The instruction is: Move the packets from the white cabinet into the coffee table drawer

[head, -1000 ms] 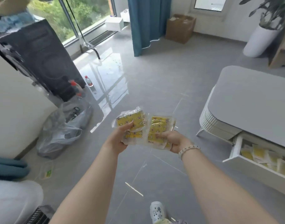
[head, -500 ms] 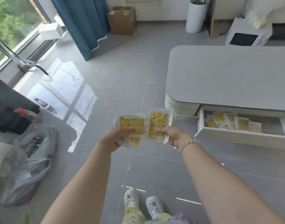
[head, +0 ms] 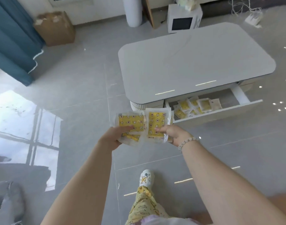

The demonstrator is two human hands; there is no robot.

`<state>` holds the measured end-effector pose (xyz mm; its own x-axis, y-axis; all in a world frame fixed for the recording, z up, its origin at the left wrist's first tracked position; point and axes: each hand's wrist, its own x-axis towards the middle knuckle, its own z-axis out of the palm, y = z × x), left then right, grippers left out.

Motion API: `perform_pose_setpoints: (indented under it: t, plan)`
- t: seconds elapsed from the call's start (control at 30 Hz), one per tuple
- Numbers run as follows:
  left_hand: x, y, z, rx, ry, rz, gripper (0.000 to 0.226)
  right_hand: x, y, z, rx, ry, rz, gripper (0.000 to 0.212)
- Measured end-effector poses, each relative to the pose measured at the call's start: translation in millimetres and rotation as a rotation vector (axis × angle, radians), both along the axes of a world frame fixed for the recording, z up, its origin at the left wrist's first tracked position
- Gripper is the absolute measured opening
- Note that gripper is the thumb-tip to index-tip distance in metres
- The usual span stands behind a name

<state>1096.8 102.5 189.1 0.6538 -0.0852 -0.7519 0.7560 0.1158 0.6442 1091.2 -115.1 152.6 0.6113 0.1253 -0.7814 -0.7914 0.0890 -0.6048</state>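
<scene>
Head view has swung round over the last second: open white drawer (head: 220, 111) of the grey-topped desk (head: 195, 62) now sits just ahead, some packets already inside. Left hand (head: 113, 137) and right hand (head: 173, 133) each grip clear-wrapped yellow packets (head: 148, 125); carry nearly done, drop-in remains.

Yellow patterned packets (head: 156, 123) — more (loose) in the open drawer (head: 218, 113).

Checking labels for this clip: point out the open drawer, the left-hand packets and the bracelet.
open drawer (head: 220, 113), head view, front panel.
left-hand packets (head: 130, 121), head view, yellow face.
bracelet (head: 187, 141), head view, beads on wrist.
</scene>
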Motion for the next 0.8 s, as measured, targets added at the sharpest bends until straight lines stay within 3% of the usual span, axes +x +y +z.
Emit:
perform_pose_setpoints:
  t: [0.1,0.2,0.23,0.37,0.43,0.53,0.67,0.8]
  plan:
    - [39.2,-22.3,-0.1,-0.016,0.003,-0.068,0.018,24.2,-20.9,-9.7,0.038,-0.008,-0.09,0.099]
    - [69.6,-43.1,-7.3,-0.02,0.018,-0.145,0.022,40.0,-36.4,-7.7,0.05,0.002,-0.16,0.061]
    - [79.3,-49.3,-11.2,-0.019,0.029,-0.165,0.026,45.1,-41.5,-8.7,0.045,0.012,-0.177,0.057]
    - [117.8,-73.4,-23.9,-0.011,0.079,-0.229,0.04,67.3,-59.0,-32.3,0.035,0.046,-0.229,0.089]
    - [135.2,-86.0,-26.2,-0.004,0.098,-0.261,0.04,76.4,-67.3,-38.5,0.04,0.054,-0.263,0.088]
    - [164.0,-112.6,-26.8,-0.002,0.111,-0.328,0.039,90.6,-88.9,-39.5,0.069,0.054,-0.323,0.068]
    - [191.5,-162.5,-26.3,0.012,0.124,-0.42,0.043,97.1,-130.0,-48.5,0.054,0.061,-0.421,0.086]
    - [202.0,-224.9,-28.0,0.011,0.135,-0.524,0.021,99.5,-179.9,-27.0,0.062,0.09,-0.517,0.038]
